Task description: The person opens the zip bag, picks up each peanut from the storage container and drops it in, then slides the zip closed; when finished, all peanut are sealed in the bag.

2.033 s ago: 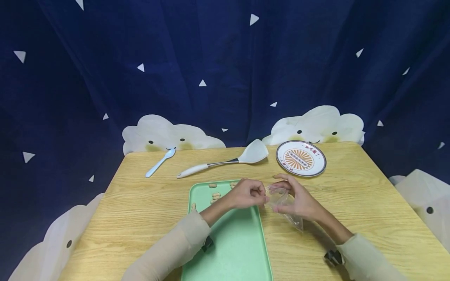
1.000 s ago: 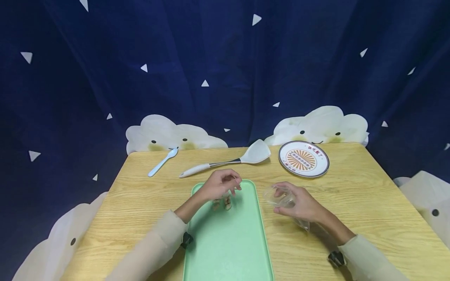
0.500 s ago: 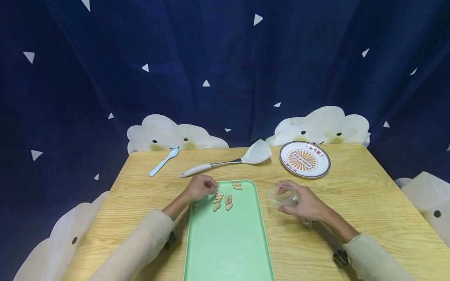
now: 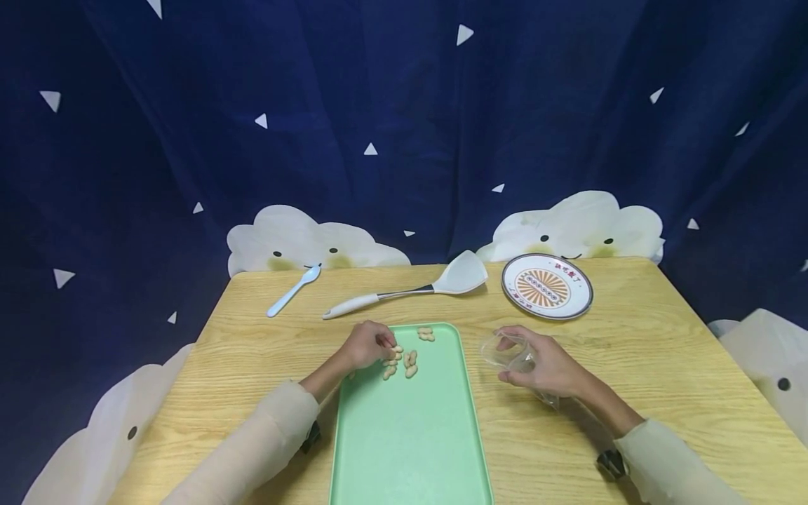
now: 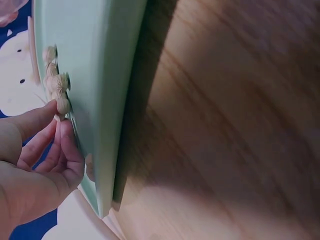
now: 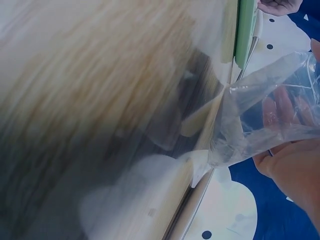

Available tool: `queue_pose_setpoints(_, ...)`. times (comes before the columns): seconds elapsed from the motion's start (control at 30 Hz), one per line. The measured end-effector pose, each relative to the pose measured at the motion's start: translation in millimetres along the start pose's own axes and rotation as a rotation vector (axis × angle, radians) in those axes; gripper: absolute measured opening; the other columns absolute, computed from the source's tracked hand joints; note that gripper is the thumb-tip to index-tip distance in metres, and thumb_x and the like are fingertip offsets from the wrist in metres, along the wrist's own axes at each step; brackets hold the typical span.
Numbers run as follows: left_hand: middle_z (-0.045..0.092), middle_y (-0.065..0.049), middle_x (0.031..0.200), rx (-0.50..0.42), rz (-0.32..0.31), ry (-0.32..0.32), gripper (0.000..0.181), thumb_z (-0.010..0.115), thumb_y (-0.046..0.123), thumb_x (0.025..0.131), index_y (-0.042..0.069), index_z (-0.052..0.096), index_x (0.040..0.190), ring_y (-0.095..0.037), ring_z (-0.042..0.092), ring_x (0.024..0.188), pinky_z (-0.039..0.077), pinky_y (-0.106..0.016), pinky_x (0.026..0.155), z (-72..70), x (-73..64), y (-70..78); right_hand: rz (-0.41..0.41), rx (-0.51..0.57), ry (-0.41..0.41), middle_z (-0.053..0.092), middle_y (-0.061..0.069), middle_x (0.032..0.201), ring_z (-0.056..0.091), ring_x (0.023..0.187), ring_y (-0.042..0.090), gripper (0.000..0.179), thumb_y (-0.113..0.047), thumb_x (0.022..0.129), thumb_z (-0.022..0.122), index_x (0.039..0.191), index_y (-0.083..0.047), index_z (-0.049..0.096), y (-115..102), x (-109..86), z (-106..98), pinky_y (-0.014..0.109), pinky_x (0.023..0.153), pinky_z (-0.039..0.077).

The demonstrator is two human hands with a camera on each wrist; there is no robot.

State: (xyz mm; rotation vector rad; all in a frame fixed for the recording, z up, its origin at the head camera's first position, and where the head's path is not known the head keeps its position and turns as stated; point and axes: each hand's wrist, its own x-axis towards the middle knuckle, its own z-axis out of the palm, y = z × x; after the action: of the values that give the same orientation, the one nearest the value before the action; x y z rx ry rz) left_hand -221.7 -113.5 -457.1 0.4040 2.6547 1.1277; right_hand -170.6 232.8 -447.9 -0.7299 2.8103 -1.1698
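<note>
My left hand (image 4: 368, 346) is over the far left part of a green tray (image 4: 410, 435). In the left wrist view its thumb and fingers pinch a peanut (image 5: 62, 106) at the end of a small cluster of unshelled peanuts (image 5: 51, 67). More peanuts (image 4: 411, 365) lie nearby on the tray, and a pair (image 4: 426, 334) sits by its far edge. To the right of the tray, my right hand (image 4: 548, 368) grips a clear plastic bag (image 6: 250, 120), fingers and thumb curled round it, the mouth spread wide and facing the tray. No peanuts show inside the bag.
Behind the tray lies a white-headed spatula (image 4: 459, 273) with a pale handle. A light blue spoon (image 4: 293, 291) is at the back left of the wooden table (image 4: 631, 337). A patterned plate (image 4: 571, 298) stands at the back right. A dark blue curtain hangs behind.
My left hand has left the bag's mouth, moved left across the tray, and now pinches a peanut in the cluster. My right hand keeps holding the bag almost in place, its mouth now wider.
</note>
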Motion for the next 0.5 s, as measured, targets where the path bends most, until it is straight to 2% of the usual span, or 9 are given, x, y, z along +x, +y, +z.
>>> queue_pose_setpoints(0.17,0.066,-0.004,0.077,-0.011,-0.013,-0.004,0.007,0.075,0.001,0.076,0.002,0.070,0.082,-0.011,0.058,0.071,0.049,-0.022,0.063,0.6,0.1,0.7,0.001,0.018,-0.001,0.067,-0.001,0.106,0.061,0.103,0.022,0.065,-0.032,0.075,0.080,0.130,-0.013,0.052,-0.3,-1.5,-1.1,0.033,0.090,0.044)
queue_pose_setpoints(0.5,0.068,-0.002,0.074,-0.037,-0.037,0.040,0.003,0.074,0.003,0.078,0.005,0.074,0.080,-0.010,0.057,0.067,0.046,-0.022,0.060,-4.4,1.0,3.3,0.006,0.022,-0.006,0.066,-0.004,0.105,0.060,0.104,0.021,0.065,-0.034,0.075,0.080,0.130,-0.014,0.051,1.8,-2.0,-1.1,0.039,0.092,0.044)
